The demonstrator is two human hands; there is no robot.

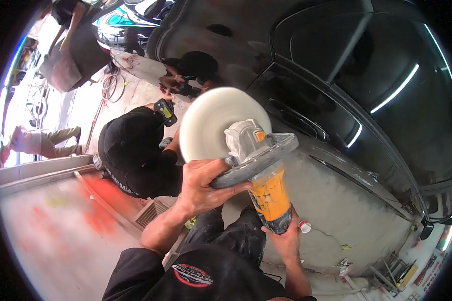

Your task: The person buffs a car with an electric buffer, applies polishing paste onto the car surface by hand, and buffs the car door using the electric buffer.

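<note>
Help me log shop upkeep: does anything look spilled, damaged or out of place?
Reddish smudges blotch the pale surface at lower left, possibly stray paint. The yellow polisher looks scuffed, probably just wear.

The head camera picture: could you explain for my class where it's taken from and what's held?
There is no robot, just a person wearing one camera on the head, facing forward and down. The bare left hand grips the dark handle of a yellow power tool; the right hand holds its rear end. The tool's round white pad looks blurred, perhaps spinning. A glossy black car fills the picture's right; another person in black is towards its left. A small red-and-white object seems to lie on the floor.
</note>
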